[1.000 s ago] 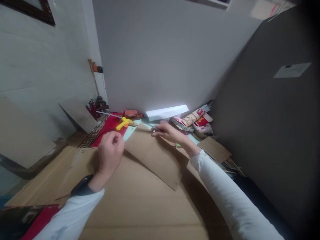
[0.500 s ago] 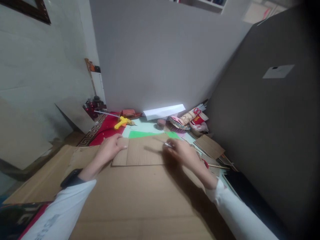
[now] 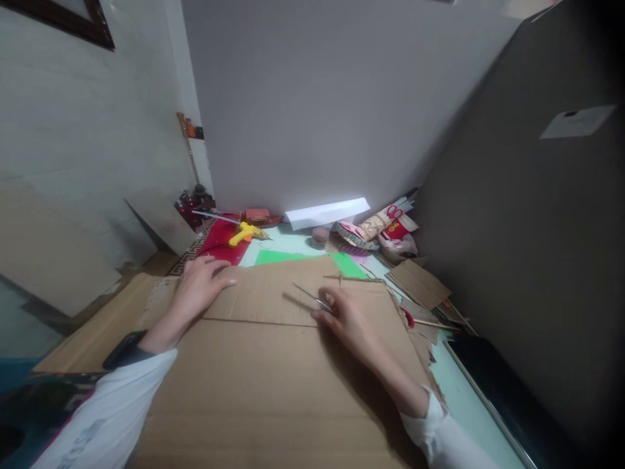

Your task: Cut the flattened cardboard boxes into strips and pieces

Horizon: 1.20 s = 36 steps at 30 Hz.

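Observation:
A flat cardboard piece (image 3: 273,290) lies on top of a large cardboard sheet (image 3: 273,391). My left hand (image 3: 198,290) rests flat on the piece's left edge, fingers stretched out. My right hand (image 3: 349,322) lies on the cardboard to the right, its fingers closed on a thin metal tool (image 3: 307,294) whose tip points left across the piece. Both arms wear white sleeves, and a dark watch (image 3: 124,350) sits on my left wrist.
A yellow glue gun (image 3: 247,232) lies on a red mat (image 3: 217,244) at the back. Green paper (image 3: 303,258), folded white paper (image 3: 327,212), red scissors (image 3: 394,212) and cardboard scraps (image 3: 420,283) sit behind and right. A dark cabinet (image 3: 527,228) stands right.
The cardboard piece, tilted a second ago, now lies flat. My left hand went from a fist above it to resting flat on its edge. My right hand drew back toward me with the tool.

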Motion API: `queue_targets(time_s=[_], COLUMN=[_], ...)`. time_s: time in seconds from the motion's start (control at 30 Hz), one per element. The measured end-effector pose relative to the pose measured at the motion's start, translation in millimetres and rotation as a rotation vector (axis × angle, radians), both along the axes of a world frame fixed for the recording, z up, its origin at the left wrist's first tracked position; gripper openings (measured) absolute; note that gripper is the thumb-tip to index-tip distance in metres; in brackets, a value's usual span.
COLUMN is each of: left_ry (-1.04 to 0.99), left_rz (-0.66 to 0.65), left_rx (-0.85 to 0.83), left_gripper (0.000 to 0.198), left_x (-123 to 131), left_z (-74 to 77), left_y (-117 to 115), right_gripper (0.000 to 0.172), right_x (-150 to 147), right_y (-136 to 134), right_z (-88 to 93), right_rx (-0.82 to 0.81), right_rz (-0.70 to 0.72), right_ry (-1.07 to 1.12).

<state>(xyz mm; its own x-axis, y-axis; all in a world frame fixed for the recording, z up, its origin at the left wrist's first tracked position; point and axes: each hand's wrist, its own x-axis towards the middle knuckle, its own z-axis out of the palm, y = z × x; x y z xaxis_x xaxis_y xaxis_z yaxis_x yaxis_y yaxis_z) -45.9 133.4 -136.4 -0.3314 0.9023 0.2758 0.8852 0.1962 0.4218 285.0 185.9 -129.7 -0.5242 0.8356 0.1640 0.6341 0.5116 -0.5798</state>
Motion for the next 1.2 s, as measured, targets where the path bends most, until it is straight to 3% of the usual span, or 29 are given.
queue_targets(time_s=[0.3,0.73,1.2], left_ry=[-0.076,-0.089,-0.192], left_rz=[-0.003,0.034,0.042], left_rx=[-0.015,-0.016,0.002], left_gripper=[0.029,0.028,0.032], left_x=[-9,-10,-16], left_z=[13.8,18.7,12.1], left_y=[-12,-15,-21], right_gripper=[0.039,0.054,0.047], right_x=[-4,-10,-9], right_y=[-7,-16,-17], right_z=[-7.1,-3.9,-16.0], right_rx=[-0.085,-0.094,0.16], right_rz=[0.037,0.057,0.09], right_ry=[0.021,0.009,-0.025])
